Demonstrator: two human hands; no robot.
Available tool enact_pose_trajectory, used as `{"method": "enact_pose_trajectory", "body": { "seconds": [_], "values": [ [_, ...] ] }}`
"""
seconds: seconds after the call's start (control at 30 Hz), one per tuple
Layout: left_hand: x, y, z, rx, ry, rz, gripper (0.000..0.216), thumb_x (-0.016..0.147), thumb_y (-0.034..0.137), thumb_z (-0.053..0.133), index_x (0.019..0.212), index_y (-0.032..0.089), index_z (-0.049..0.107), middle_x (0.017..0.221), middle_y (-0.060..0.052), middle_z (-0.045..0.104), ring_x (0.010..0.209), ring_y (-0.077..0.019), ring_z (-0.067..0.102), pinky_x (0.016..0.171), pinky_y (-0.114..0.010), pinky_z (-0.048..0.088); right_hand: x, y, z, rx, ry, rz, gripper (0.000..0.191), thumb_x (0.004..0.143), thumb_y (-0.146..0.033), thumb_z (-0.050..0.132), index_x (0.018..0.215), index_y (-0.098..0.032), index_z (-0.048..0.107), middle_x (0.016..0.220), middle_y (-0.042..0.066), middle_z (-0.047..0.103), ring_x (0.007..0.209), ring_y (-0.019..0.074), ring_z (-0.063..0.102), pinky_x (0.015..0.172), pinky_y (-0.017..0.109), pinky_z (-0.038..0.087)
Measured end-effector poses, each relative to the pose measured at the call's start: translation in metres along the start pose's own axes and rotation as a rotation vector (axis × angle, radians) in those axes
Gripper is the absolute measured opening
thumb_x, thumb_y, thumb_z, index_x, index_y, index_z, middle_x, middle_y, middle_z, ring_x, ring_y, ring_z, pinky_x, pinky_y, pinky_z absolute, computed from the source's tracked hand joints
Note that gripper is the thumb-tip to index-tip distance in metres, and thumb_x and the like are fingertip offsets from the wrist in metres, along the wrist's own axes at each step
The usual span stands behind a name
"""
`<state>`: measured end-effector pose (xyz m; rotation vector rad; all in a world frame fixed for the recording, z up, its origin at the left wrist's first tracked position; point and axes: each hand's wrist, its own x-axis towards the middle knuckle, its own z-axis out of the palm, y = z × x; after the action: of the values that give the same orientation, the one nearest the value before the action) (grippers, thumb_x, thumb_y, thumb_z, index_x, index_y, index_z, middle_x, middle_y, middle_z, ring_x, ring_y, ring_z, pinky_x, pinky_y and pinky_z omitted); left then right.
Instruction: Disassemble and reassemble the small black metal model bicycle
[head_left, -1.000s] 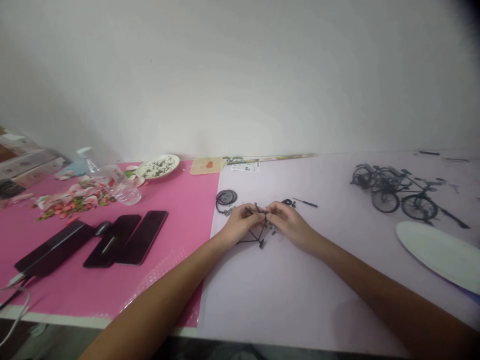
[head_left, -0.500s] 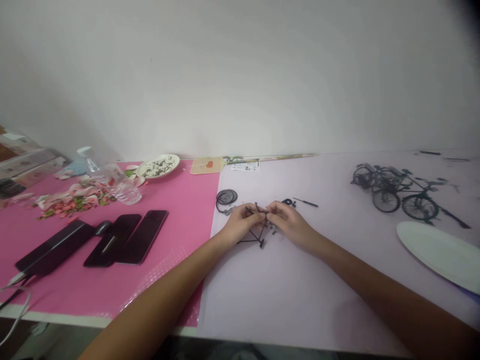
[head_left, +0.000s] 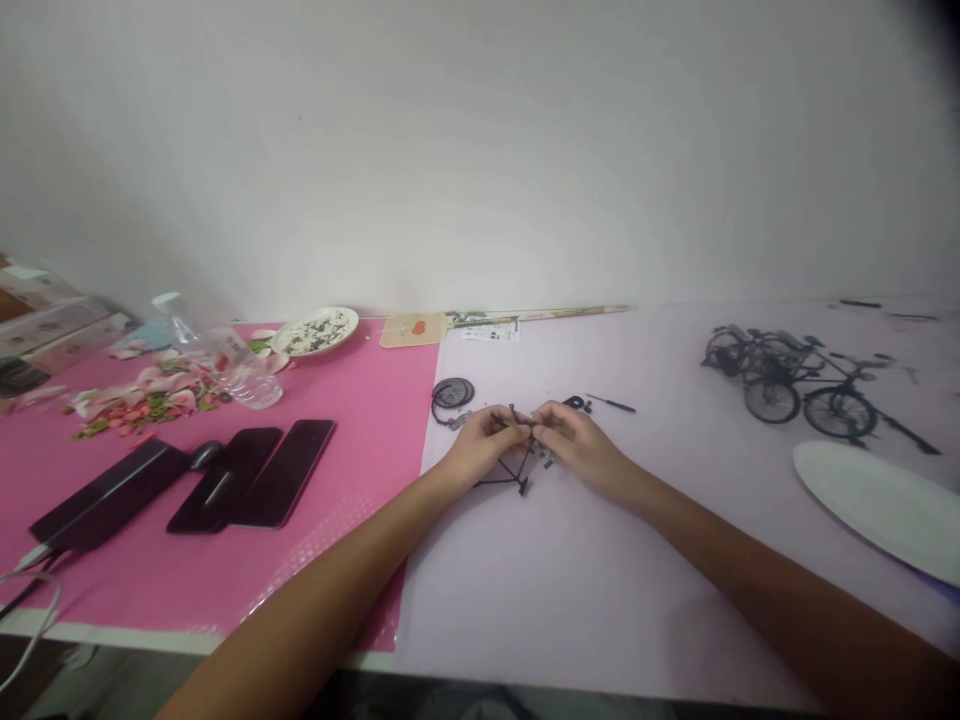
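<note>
A black miniature bicycle frame is pinched between both hands above the pale sheet. My left hand is closed on its upper part, thumb pointing right. My right hand is closed against the same spot from the other side; its fingertips meet the left thumb, and any small part between them is hidden. Behind the left hand lie small black spoked wheels. Beyond the right hand are a small black part and a thin dark screwdriver.
Several assembled model bicycles stand at the right, near a white oval plate. On the pink sheet at the left are two phones, a black power bank, a clear bottle and a dish.
Almost nothing differs. Both hands stay on the bicycle frame in the same pose, and the whole view has shifted only very slightly.
</note>
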<state>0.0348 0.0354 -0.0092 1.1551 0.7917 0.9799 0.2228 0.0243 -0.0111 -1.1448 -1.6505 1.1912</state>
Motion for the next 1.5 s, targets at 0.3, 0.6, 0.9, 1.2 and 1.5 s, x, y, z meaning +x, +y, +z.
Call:
{"method": "enact_pose_trajectory", "body": {
  "seconds": [0.3,0.6,0.9,1.2,1.5],
  "values": [
    [0.0004,-0.0011,-0.001,0.016,-0.006,0.005,0.03,0.075,0.032,0.081,0.075,0.016,0.055,0.074,-0.003,0.07,0.059,-0.0121,0.062,0.066,-0.028,0.049,-0.0009,0.0002,0.0005,0.007,-0.01,-0.005,0.019,0.093,-0.039,0.06,0.089,-0.022,0.053,0.084,0.0,0.058,0.078,0.0186,0.056,0.071,0.032,0.042],
    [0.0009,-0.0008,0.0,0.023,0.002,0.012,0.028,0.075,0.031,0.079,0.074,0.017,0.055,0.071,-0.002,0.069,0.06,-0.0121,0.061,0.066,-0.027,0.048,-0.0009,-0.0021,0.0009,-0.001,-0.012,0.012,0.017,0.093,-0.038,0.059,0.09,-0.023,0.053,0.081,-0.002,0.054,0.074,0.0171,0.052,0.068,0.031,0.039],
    [-0.0008,0.0012,0.0002,0.028,0.005,0.004,0.027,0.076,0.03,0.079,0.074,0.017,0.056,0.069,-0.002,0.068,0.061,-0.0122,0.062,0.068,-0.028,0.049,-0.0011,-0.0028,0.0012,0.006,-0.01,0.012,0.017,0.092,-0.037,0.059,0.089,-0.022,0.052,0.083,-0.001,0.055,0.077,0.0176,0.053,0.071,0.031,0.039],
    [0.0004,-0.002,-0.0008,0.029,0.014,0.005,0.028,0.075,0.032,0.08,0.076,0.017,0.056,0.073,-0.002,0.069,0.063,-0.0129,0.063,0.069,-0.028,0.049,-0.0007,-0.0012,0.001,0.005,-0.011,0.008,0.017,0.092,-0.038,0.06,0.09,-0.022,0.052,0.082,-0.002,0.054,0.077,0.0172,0.052,0.07,0.031,0.039],
    [-0.0005,-0.0009,-0.0011,0.057,0.008,-0.003,0.029,0.076,0.034,0.08,0.077,0.017,0.057,0.071,-0.002,0.068,0.062,-0.0133,0.061,0.069,-0.029,0.048,-0.0011,-0.0024,0.0015,-0.001,-0.01,0.006,0.018,0.093,-0.039,0.059,0.089,-0.023,0.052,0.083,-0.001,0.056,0.078,0.0184,0.055,0.071,0.031,0.041]
  ]
}}
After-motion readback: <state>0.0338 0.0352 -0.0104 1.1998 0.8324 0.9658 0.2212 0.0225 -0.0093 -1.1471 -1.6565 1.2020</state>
